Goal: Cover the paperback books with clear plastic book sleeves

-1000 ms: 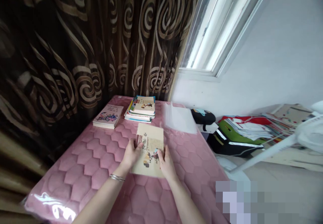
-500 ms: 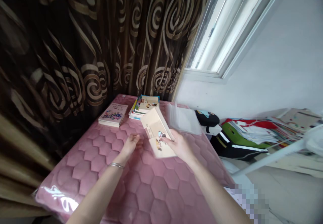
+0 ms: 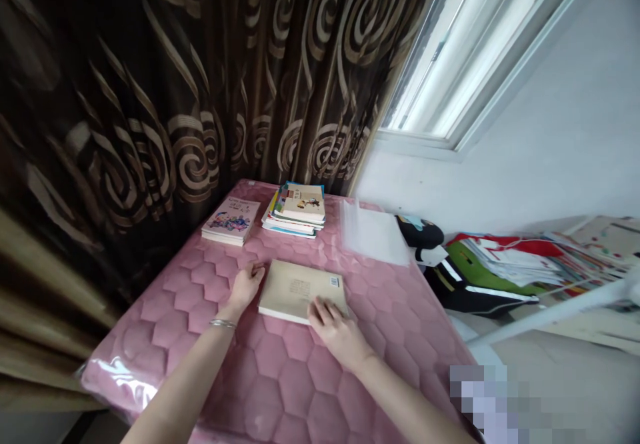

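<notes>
A thick cream book (image 3: 299, 287) lies back cover up on the pink quilted mattress (image 3: 287, 384), with a small barcode label at its far right corner. Bent over the book's near right edge are the fingers of my right hand (image 3: 337, 331), gripping it; the thumb is hidden. My left hand (image 3: 246, 286), with a silver bangle at the wrist, rests just beside the book's left edge. Its fingers are curled in and nothing shows in them.
Beyond the book stands a stack of books (image 3: 295, 211). A second pile (image 3: 231, 222), topped by a pink illustrated cover, lies left of it. Clear plastic sheets (image 3: 377, 234) lie at the right. Past the mattress edge are a green and black bag (image 3: 475, 277) and a white fan (image 3: 555, 311).
Both hands held the book front cover up. My left hand let go while my right hand turned it over; now it lies sideways with the back cover showing. The view shifted slightly.
</notes>
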The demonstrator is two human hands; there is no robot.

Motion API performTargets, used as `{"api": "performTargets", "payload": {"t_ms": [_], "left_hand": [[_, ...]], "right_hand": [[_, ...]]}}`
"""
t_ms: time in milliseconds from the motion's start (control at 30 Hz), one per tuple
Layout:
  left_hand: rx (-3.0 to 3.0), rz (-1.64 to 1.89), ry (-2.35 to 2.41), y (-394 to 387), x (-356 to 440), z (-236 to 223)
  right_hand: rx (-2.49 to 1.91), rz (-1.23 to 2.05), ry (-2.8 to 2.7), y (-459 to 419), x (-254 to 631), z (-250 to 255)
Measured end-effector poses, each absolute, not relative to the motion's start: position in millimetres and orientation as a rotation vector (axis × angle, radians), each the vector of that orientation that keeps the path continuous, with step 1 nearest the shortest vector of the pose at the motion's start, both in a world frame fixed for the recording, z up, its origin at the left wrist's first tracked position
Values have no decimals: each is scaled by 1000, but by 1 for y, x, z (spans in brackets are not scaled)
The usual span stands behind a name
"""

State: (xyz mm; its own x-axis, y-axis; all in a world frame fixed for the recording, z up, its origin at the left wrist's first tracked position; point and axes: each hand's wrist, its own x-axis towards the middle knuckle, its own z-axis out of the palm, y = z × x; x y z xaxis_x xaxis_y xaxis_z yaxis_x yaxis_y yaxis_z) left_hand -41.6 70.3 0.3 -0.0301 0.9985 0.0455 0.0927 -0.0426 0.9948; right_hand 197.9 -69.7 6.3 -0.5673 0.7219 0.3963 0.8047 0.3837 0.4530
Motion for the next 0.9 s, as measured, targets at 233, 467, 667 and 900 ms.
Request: {"api": "performTargets", "payload": {"t_ms": [233, 467, 667, 900], "left_hand": [[1675, 1022, 1312, 69, -32, 6], [1852, 1065, 1262, 90, -23, 13], [1916, 1097, 1211, 89, -23, 4], [1622, 1177, 1182, 94, -32, -9]], "right_hand": [[-1415, -652, -2527, -74, 211, 8], [-1389, -307, -2499, -78, 223, 14], [-1413, -52, -2422, -78, 223, 27], [-1426, 159, -2285, -68, 229, 44]]}}
